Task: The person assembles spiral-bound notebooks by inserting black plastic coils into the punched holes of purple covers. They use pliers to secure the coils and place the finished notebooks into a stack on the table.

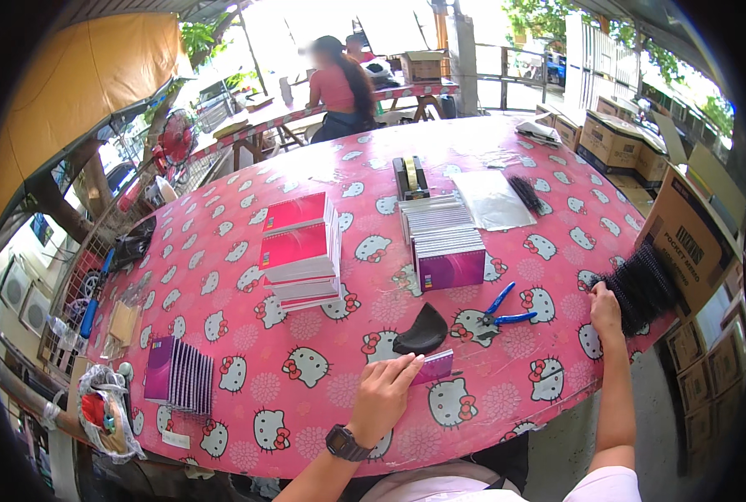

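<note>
My left hand point(383, 391), with a dark watch on its wrist, holds a small purple notebook point(436, 366) down near the table's front edge. Over at the right, the fingers of my right hand point(607, 311) are closed at the near-left edge of a heap of black spiral binding coils point(640, 289). They seem to pinch a coil, though the fingertips are partly hidden. Just beyond the notebook lies a curved black piece point(421, 331). Blue-handled pliers point(498, 314) rest between my hands, their jaws apart.
Stacks of pink-red pads point(297, 243), purple pads point(448, 259) and spiral-bound notebooks point(176, 372) stand on the pink patterned table point(364, 322). Behind are a tape dispenser point(410, 177) and clear plastic sheets point(492, 199). An open carton point(691, 234) borders the right edge. A person point(339, 88) sits at another table.
</note>
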